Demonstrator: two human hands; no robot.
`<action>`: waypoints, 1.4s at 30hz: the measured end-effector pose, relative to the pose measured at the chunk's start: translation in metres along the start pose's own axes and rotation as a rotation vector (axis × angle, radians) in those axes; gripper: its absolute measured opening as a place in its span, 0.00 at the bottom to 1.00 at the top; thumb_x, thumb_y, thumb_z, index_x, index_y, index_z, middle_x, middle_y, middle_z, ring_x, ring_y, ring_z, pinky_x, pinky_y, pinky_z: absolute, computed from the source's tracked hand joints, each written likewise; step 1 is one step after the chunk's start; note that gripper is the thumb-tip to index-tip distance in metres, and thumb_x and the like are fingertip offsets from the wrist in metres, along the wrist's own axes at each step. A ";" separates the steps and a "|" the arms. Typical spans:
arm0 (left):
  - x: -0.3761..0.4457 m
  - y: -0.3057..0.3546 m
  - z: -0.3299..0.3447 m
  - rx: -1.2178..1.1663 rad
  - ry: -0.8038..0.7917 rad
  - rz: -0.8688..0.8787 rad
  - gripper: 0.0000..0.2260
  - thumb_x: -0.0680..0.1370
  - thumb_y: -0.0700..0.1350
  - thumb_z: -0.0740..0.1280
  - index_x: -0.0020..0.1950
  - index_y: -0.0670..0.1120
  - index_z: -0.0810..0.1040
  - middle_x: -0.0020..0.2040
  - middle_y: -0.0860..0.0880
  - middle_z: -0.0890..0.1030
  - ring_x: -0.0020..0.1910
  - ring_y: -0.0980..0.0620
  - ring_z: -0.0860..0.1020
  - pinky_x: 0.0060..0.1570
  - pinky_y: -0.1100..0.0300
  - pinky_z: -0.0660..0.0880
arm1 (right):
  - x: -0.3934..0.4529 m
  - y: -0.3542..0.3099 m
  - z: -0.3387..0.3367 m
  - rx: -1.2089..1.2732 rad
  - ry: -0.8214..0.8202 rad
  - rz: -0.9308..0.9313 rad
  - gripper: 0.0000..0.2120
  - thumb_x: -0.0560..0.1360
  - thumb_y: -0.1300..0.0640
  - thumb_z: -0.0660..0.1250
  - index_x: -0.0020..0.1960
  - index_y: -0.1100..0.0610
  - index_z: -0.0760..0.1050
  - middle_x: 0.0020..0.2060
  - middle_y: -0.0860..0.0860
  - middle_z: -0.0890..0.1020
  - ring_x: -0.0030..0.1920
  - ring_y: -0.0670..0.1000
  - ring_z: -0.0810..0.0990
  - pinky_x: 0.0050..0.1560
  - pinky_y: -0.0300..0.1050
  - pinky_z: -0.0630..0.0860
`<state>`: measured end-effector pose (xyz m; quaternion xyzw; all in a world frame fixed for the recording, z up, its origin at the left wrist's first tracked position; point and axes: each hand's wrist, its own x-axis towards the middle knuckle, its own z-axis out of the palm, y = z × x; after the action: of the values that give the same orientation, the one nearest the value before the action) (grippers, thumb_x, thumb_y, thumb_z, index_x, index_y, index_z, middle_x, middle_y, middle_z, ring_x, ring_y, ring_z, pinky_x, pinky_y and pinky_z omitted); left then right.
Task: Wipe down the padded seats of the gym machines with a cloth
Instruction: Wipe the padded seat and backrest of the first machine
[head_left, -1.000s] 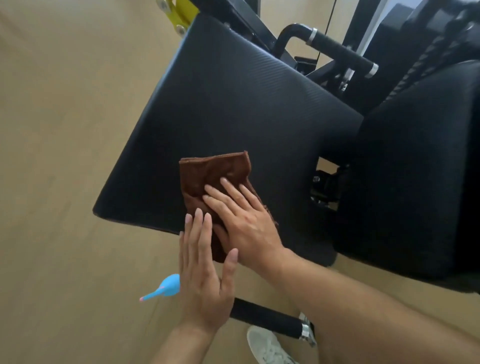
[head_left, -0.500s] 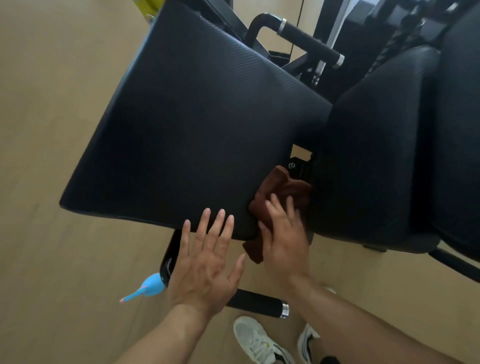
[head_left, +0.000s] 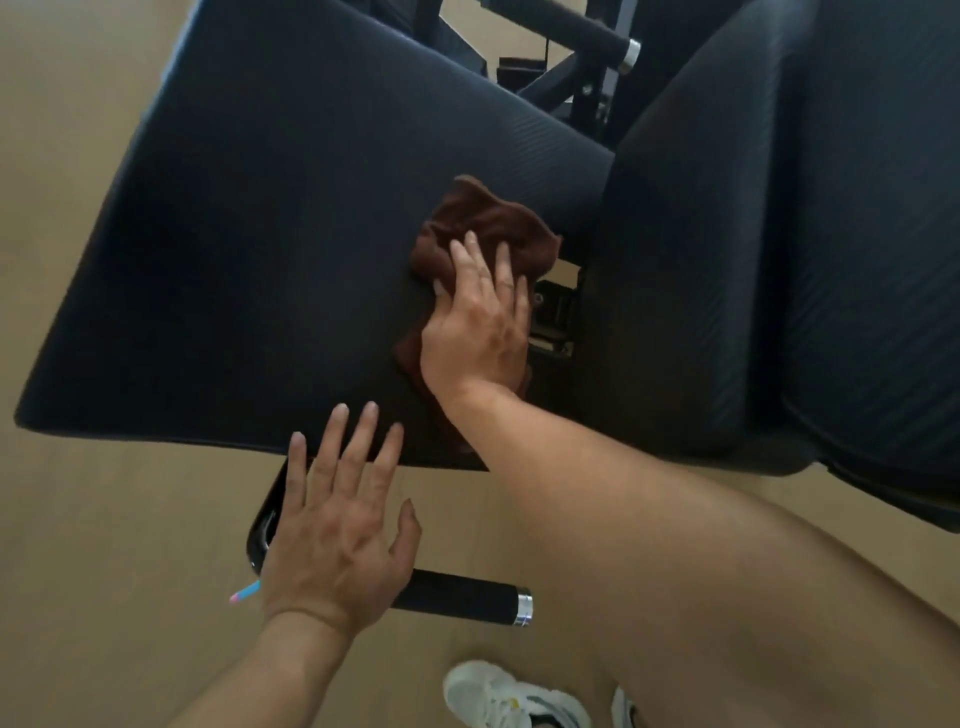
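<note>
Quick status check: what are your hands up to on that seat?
Right hand presses brown cloth flat on black seat pad, near its right edge. Left hand open, fingertips at front edge. Nothing in the way.

Two hands are out: the right hand (head_left: 480, 332) and the left hand (head_left: 337, 540). One brown cloth (head_left: 483, 234) lies on the one wide black seat pad (head_left: 260, 234). Two more black pads stand to the right, one nearer (head_left: 691, 260) and one at the far right (head_left: 878, 234). Two black handle grips with silver end caps show, one low (head_left: 467, 597), one up top (head_left: 587, 31). Two white shoes (head_left: 509, 696) stand on the floor, and one small blue and pink object (head_left: 244, 593).
</note>
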<state>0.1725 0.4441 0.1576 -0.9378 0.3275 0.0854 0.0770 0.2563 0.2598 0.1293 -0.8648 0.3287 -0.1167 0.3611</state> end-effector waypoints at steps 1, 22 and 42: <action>-0.001 0.000 0.001 -0.003 0.008 0.004 0.32 0.76 0.54 0.57 0.79 0.44 0.62 0.82 0.43 0.57 0.81 0.43 0.51 0.77 0.36 0.51 | 0.005 0.002 0.000 0.000 0.013 0.024 0.23 0.83 0.52 0.58 0.78 0.50 0.65 0.79 0.45 0.64 0.81 0.51 0.52 0.81 0.56 0.49; 0.001 0.000 0.003 0.034 0.110 0.038 0.33 0.76 0.54 0.56 0.80 0.48 0.59 0.81 0.45 0.59 0.82 0.44 0.50 0.77 0.36 0.49 | -0.150 0.088 -0.042 -0.061 -0.150 -0.009 0.32 0.80 0.67 0.61 0.81 0.50 0.57 0.81 0.44 0.57 0.82 0.48 0.46 0.80 0.47 0.40; -0.002 0.001 0.005 0.004 0.153 0.013 0.35 0.75 0.50 0.57 0.82 0.47 0.51 0.82 0.46 0.56 0.82 0.45 0.49 0.77 0.35 0.47 | -0.147 0.075 -0.032 0.075 -0.057 0.117 0.25 0.86 0.52 0.55 0.81 0.50 0.56 0.82 0.45 0.54 0.82 0.53 0.49 0.81 0.55 0.47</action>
<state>0.1694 0.4457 0.1530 -0.9394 0.3385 0.0134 0.0531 0.0948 0.2986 0.1046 -0.8330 0.3636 -0.0828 0.4086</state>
